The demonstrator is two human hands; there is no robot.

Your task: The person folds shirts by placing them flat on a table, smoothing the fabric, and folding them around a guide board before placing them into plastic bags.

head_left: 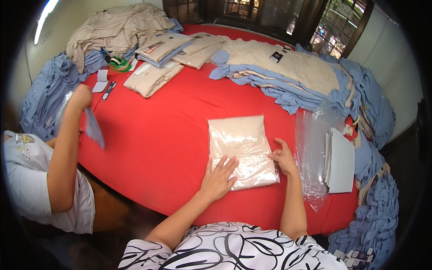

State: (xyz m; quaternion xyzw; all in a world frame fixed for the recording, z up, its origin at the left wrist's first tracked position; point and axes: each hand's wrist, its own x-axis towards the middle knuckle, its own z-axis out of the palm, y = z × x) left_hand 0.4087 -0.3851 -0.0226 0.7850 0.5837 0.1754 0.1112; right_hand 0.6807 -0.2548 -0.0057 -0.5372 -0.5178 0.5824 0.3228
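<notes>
A folded beige garment in a clear plastic bag (pixel 240 135) lies flat on the red table in front of me. My left hand (pixel 218 179) rests on its lower left part, palm down, with the fingers spread. At the bag's right edge is my right hand (pixel 284 158), its index finger raised apart from the thumb side, which touches the plastic. Right of that hand lie empty clear plastic bags (pixel 310 153), partly beside a stack of white cards (pixel 341 162).
A co-worker's arm (pixel 67 148) moves a bluish piece at the left edge. Bagged beige garments (pixel 155 77) lie at the back left, near a beige heap (pixel 119 24). Beige and blue garments (pixel 288 67) are layered at the back right. Blue clothes (pixel 373 220) hang at the right edge.
</notes>
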